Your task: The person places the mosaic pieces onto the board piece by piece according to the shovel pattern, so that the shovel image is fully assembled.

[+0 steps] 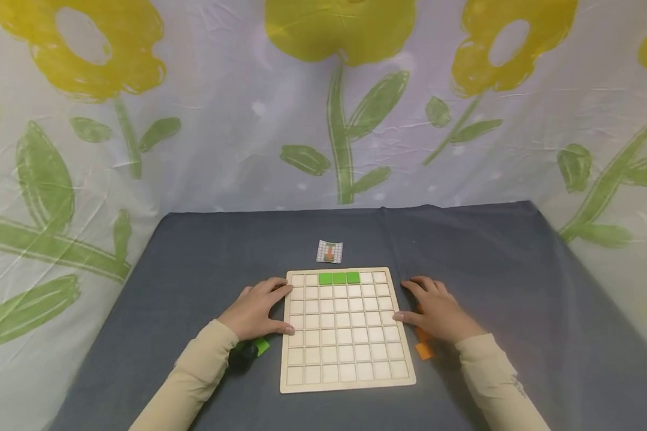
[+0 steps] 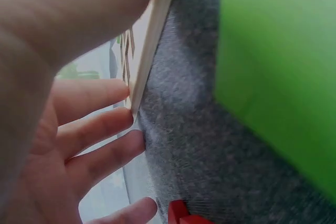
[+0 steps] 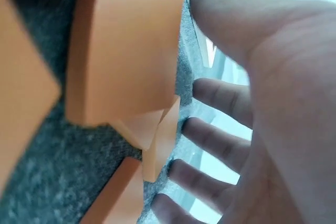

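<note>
A wooden grid board [image 1: 347, 385] lies flat on the cloth, with three green square tiles [image 1: 339, 278] side by side in its top row. My left hand [image 1: 256, 309] touches the board's left edge, its thumb at the rim and fingertips higher up. At the opposite edge, my right hand [image 1: 439, 311] rests its thumb on the rim while its spread fingers reach beside it. Loose orange tiles [image 3: 131, 45] lie heaped under the right hand, partly hidden in the head view. Beneath the left wrist sits a loose green tile [image 1: 261, 345].
Beyond the board lies a small printed card [image 1: 329, 252] with a coloured grid pattern. Red pieces [image 2: 178, 212] show at the bottom of the left wrist view. Dark grey cloth [image 1: 237, 239] covers the table, with a flower-printed curtain [image 1: 221, 149] behind it.
</note>
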Available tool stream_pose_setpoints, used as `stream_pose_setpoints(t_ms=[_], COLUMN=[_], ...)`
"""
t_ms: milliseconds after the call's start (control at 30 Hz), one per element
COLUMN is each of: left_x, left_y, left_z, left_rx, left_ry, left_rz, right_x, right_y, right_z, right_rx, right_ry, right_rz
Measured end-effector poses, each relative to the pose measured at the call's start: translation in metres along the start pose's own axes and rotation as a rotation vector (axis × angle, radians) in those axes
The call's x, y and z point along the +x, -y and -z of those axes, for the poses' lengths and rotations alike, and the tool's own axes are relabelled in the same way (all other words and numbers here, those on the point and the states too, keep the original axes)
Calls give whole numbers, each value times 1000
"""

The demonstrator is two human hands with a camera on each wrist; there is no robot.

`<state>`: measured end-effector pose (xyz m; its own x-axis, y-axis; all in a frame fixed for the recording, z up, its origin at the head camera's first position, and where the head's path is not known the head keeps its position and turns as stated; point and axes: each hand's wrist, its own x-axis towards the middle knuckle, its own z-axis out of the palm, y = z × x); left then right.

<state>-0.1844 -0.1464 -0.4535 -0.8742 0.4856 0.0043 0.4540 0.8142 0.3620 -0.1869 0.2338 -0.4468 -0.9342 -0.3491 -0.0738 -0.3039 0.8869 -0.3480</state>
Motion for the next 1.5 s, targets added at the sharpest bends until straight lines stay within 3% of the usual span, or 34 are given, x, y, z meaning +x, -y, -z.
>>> stream_pose_setpoints(t_ms=[267, 533, 767, 1033, 1300, 1500], left_x=[-5, -7, -7, -7, -6, -5], left_y=[1, 0, -1, 0, 2, 2], left_z=[1, 3, 3, 2, -1, -1], left_rx=[-37, -50, -57, -56, -47, -49], left_ry=[35, 43, 54, 45, 40, 39], left_rz=[8, 11, 28, 28, 42, 47], right_x=[-3, -21, -40, -49, -51, -51], right_y=[-19, -43, -56, -56, -58, -58], right_z=[15, 35, 37, 32, 28, 30], right_rx=[140, 52, 14, 30, 20, 5], right_ry=[61, 48, 59, 70, -15, -8], right_rz=[-43, -34, 8, 19, 72, 88])
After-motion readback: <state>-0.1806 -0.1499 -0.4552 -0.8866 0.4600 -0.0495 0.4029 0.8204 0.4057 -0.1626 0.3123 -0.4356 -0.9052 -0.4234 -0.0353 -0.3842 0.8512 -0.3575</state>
